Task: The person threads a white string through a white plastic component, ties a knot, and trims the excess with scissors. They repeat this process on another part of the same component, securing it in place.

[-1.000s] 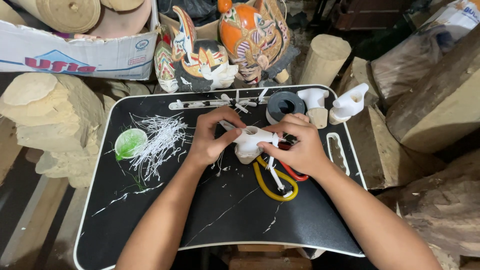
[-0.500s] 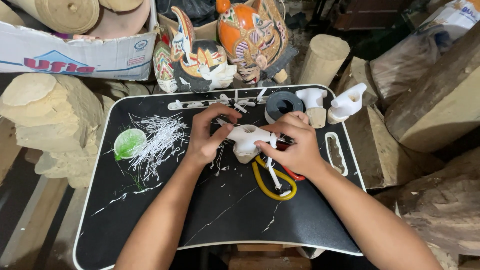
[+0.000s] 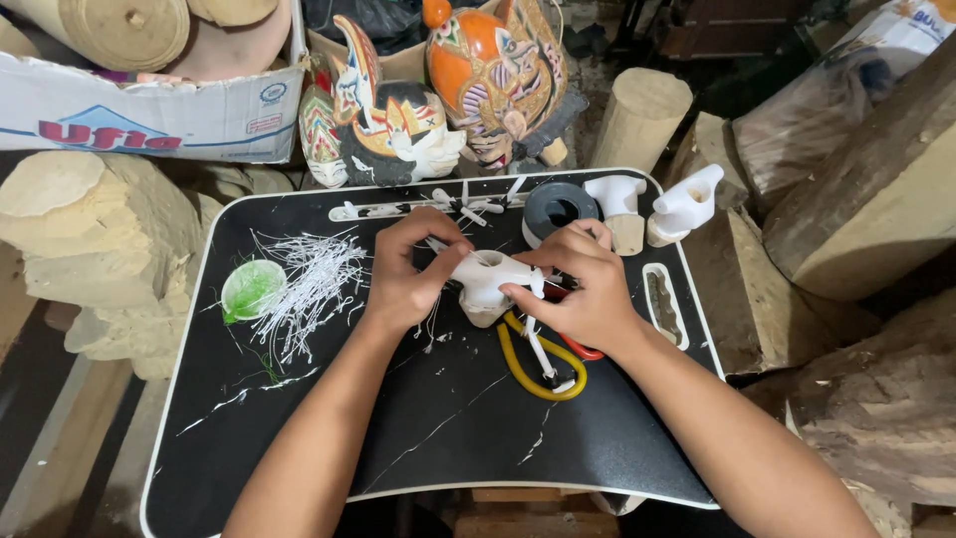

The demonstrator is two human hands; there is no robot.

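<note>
While gripping a small white carved piece between left hand and right hand over a black tray, possibly mid-detailing, needing a steady hold.

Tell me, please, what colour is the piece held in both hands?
White; the piece shows best in the head view.

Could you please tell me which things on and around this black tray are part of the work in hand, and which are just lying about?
In hand:
left hand
right hand
white carved piece, gripped by both

Lying about:
yellow ring
grey tape roll
white strips
green lid
painted masks
cardboard box
black tray
</note>
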